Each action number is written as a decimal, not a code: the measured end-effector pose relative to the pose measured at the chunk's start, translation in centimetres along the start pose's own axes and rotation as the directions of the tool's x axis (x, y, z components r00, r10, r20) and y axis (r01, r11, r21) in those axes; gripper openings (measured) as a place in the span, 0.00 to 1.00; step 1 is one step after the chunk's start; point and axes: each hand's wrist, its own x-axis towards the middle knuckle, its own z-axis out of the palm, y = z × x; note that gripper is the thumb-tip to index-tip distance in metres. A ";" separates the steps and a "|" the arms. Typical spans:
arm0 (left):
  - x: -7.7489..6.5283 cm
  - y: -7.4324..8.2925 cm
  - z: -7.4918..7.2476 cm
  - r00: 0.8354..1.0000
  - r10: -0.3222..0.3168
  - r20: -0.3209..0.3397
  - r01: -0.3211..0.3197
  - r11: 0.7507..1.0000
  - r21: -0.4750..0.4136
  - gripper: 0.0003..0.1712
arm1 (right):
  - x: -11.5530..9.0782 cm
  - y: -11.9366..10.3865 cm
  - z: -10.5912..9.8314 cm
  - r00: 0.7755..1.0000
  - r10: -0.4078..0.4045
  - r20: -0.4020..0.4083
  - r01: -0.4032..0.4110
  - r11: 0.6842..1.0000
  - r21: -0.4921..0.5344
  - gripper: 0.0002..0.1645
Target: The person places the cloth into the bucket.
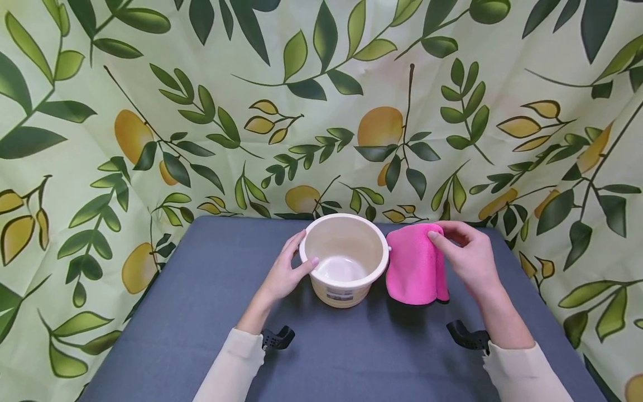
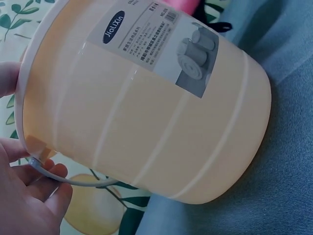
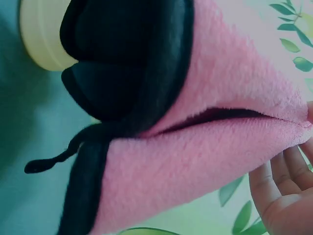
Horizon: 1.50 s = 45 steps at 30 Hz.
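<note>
A cream plastic bucket (image 1: 339, 295) is in the middle of the head view, its mouth facing up toward the camera. My left hand (image 1: 282, 274) grips its left rim, thumb over the edge and fingers outside. In the left wrist view, the bucket (image 2: 161, 127) shows a printed label, and its thin handle hangs by my fingers. To the right, my right hand (image 1: 469, 254) pinches the upper corner of a fuzzy pink cloth (image 1: 414, 265). The cloth hangs folded beside the bucket. The right wrist view shows black edging, a small loop and dark folds under the pink cloth (image 3: 195, 161).
A blue-grey covered table (image 1: 201, 312) lies under both hands. Behind and at the sides hangs a leaf-and-fruit printed curtain (image 1: 311, 139). Black wrist mounts (image 1: 278, 338) jut inward from both sleeves.
</note>
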 end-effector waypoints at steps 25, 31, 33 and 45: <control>-0.8 3.8 -0.8 0.999 -0.018 0.037 0.018 1.000 -0.009 0.43 | 3.3 -6.7 0.1 0.984 -0.164 -0.062 0.174 0.959 0.222 0.17; -0.8 3.9 -0.8 0.999 -0.023 0.040 0.023 1.000 -0.004 0.43 | 4.0 -7.7 1.4 0.979 -0.196 -0.057 0.204 0.936 0.287 0.16; -0.8 3.9 -0.8 0.999 -0.015 0.039 0.016 1.000 -0.010 0.43 | 4.2 -8.1 2.0 0.977 -0.209 -0.048 0.213 0.924 0.318 0.16; -0.2 1.5 -0.3 0.999 -0.010 0.042 0.010 1.000 -0.005 0.44 | 4.9 -8.1 6.6 0.966 -0.260 0.013 0.237 0.899 0.369 0.15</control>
